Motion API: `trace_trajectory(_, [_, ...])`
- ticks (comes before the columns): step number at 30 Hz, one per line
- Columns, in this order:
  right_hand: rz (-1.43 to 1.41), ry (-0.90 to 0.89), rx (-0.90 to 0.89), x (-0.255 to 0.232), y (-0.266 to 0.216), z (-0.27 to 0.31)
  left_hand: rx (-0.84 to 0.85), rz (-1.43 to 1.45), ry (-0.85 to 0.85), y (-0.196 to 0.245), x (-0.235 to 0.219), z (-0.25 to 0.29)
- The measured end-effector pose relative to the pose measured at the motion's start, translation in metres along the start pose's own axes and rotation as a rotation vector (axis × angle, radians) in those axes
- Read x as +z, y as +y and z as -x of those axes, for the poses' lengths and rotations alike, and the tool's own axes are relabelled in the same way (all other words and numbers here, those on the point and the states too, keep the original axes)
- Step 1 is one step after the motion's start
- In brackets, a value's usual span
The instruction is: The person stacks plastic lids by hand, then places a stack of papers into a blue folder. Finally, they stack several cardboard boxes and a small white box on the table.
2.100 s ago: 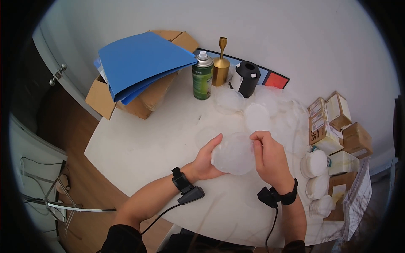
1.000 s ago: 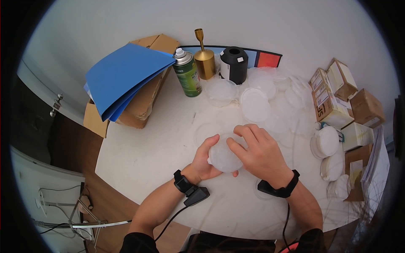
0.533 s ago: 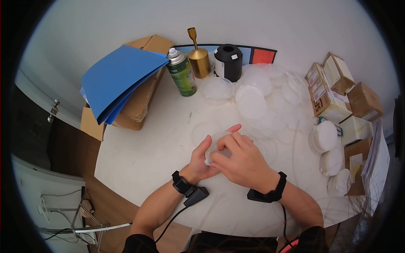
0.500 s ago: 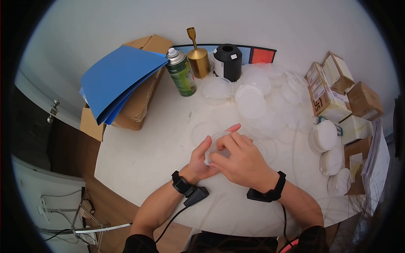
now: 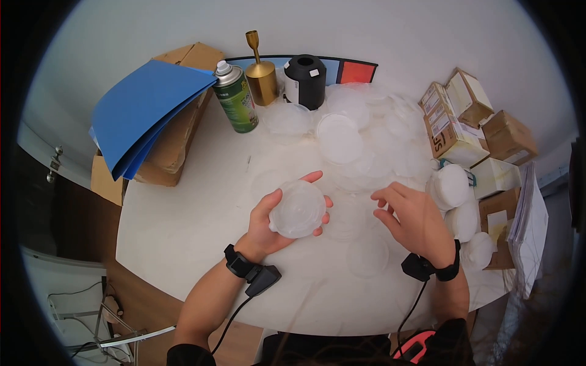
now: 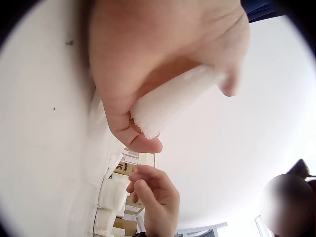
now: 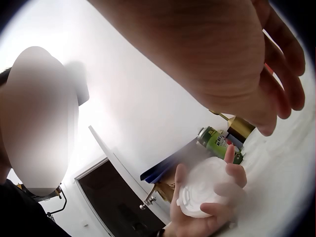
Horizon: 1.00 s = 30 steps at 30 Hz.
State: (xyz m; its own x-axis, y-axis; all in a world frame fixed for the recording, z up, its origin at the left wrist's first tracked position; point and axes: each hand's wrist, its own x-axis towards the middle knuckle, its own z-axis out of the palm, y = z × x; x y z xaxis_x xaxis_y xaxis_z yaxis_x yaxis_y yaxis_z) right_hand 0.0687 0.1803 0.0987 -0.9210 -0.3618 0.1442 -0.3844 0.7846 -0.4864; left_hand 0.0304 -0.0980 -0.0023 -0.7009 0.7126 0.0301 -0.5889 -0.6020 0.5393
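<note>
In the head view, my left hand (image 5: 267, 222) holds a round, translucent white stack of plastic lids (image 5: 299, 209), thumb on one side and fingers wrapped round the other. Edge-on in the left wrist view, the stack (image 6: 170, 101) is thick, with a jagged row of tabs at one end. My right hand (image 5: 412, 216) is apart from it to the right, above the table, its fingers loosely bent around nothing. Beneath and between the hands, thin clear lids (image 5: 367, 255) lie flat on the white table (image 5: 183, 238).
More translucent lids (image 5: 340, 139) spread across the back of the table. White round stacks (image 5: 450, 186) and cardboard boxes (image 5: 455, 143) line the right side. Behind stand a green spray can (image 5: 237, 100), a gold candlestick (image 5: 262, 82) and a black cylinder (image 5: 305, 82). Blue folders (image 5: 146, 100) top a carton at left.
The right hand, which covered the lids in the left hand, has come away to the right. The left hand keeps its hold, with the lids' round face now uncovered.
</note>
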Motion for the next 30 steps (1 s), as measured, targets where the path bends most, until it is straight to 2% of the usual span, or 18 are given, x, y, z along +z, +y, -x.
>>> trace_trajectory(2, [0.117,-0.165,0.035,0.007,0.011,0.028,-0.014,0.000,0.004,-0.001,0.000,0.000])
trace_trajectory(8, [0.022,-0.145,0.309,0.028,0.019,0.067,-0.029,-0.018,0.026,-0.001,0.001,-0.001])
trace_trajectory(14, [0.167,-0.113,0.093,0.036,0.021,0.069,-0.036,-0.001,0.013,-0.002,0.000,-0.001])
trace_trajectory(17, [-0.170,-0.203,0.216,0.016,0.016,0.064,-0.034,-0.025,0.017,-0.002,0.001,0.001])
trace_trajectory(20, [-0.445,-0.212,0.376,0.007,0.018,0.059,-0.022,-0.046,0.027,0.000,0.003,0.002])
trace_trajectory(23, [-0.903,0.005,0.404,0.030,0.027,0.041,-0.017,-0.053,0.030,-0.001,0.001,-0.001])
trace_trajectory(26, [-1.039,-0.022,0.453,0.022,0.008,0.021,-0.009,-0.079,0.074,0.000,0.002,0.001])
trace_trajectory(30, [-0.901,0.058,0.308,0.019,-0.015,0.001,0.027,-0.096,0.152,0.002,0.000,0.002])
